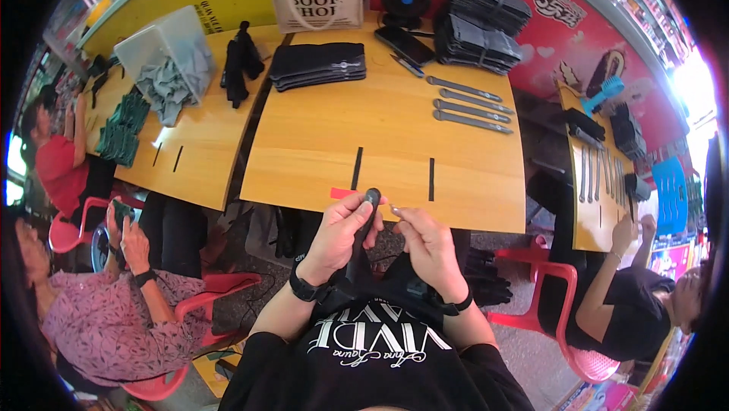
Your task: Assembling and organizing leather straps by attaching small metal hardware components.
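At the near edge of the yellow wooden tabletop (319, 137): left hand (339, 229), grip closed on a narrow black round-ended strap (363, 235); right hand (427, 242), grip pinching a slim item (394, 210) too small to identify. Beyond, four grey round-ended straps (472, 111).

Black shirt (334, 382), short-sleeved, at six o'clock along the lower edge; sleeves (471, 358) plain black, flaring at four and eight o'clock of the chest. White lettering (328, 333) crosses the front: a row of large capitals with thick and thin strokes, partly broken by folds, and, at its six o'clock side, a smaller slanting script. Forearms (279, 311) bare. Black left band (304, 288), seven o'clock, bulky; black right band (459, 307), five o'clock.
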A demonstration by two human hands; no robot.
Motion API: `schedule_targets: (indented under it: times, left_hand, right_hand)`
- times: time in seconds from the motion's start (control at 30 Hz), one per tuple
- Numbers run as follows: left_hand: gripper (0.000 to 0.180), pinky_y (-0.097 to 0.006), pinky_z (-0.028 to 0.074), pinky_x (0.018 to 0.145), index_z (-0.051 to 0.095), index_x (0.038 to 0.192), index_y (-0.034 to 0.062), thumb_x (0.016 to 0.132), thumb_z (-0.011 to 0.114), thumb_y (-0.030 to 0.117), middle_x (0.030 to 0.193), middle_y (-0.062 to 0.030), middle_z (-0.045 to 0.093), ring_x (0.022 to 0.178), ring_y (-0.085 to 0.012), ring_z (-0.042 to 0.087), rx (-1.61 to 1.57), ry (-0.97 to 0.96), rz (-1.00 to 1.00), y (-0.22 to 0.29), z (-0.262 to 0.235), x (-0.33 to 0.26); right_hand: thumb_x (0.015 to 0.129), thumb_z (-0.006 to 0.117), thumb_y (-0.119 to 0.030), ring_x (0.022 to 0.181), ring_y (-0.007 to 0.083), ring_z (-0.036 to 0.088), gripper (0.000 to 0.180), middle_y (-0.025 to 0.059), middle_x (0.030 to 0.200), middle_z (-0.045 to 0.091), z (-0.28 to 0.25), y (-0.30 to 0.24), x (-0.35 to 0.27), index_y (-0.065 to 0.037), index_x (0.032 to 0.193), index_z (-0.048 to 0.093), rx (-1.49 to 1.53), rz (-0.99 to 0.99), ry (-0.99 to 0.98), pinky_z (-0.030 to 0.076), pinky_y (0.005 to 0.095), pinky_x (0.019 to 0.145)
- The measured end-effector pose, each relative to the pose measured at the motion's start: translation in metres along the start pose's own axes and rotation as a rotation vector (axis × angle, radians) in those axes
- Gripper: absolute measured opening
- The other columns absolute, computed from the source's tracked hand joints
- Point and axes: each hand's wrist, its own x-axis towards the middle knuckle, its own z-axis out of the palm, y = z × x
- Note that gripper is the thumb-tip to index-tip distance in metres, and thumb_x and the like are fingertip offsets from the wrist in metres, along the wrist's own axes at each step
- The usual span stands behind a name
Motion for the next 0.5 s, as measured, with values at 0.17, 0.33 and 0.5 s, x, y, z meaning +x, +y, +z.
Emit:
schedule_targets:
  times: [0.17, 0.33, 0.5]
  left_hand:
    - [0.024, -0.023, 0.044, 0.056, 0.058, 0.113, 0.0021, 0.099, 0.049, 0.02, 0.079, -0.0045, 0.061, 0.06, -0.012, 0.056, -0.026, -0.01, -0.015, -0.009, 0.002, 0.002]
    - [0.024, -0.025, 0.046, 0.059, 0.058, 0.112, 0.0013, 0.099, 0.048, 0.02, 0.08, -0.0055, 0.062, 0.062, -0.0148, 0.058, -0.037, 0.012, -0.018, -0.009, 0.0, 0.002]
    - [0.023, -0.026, 0.046, 0.06, 0.058, 0.11, 0.0012, 0.099, 0.049, 0.018, 0.082, -0.0057, 0.062, 0.063, -0.0152, 0.059, -0.046, 0.023, -0.035, -0.008, 0.0, 0.003]
  right_hand:
    - [0.087, 0.055, 0.004, 0.061, 0.0304, 0.063, 0.013, 0.0174, 0.075, 0.061, 0.009, -0.005, 0.002, 0.002, 0.099, 0.059, -0.113, -0.152, 0.062, 0.048, 0.0334, 0.053]
    - [0.086, 0.054, 0.006, 0.058, 0.0306, 0.062, 0.012, 0.0177, 0.074, 0.06, 0.015, 0.0, 0.001, 0.001, 0.096, 0.056, -0.093, -0.133, 0.06, 0.047, 0.034, 0.051]
    - [0.085, 0.053, 0.007, 0.058, 0.0316, 0.062, 0.013, 0.0178, 0.073, 0.06, 0.017, 0.002, 0.003, 0.001, 0.095, 0.056, -0.093, -0.1, 0.055, 0.047, 0.0352, 0.051]
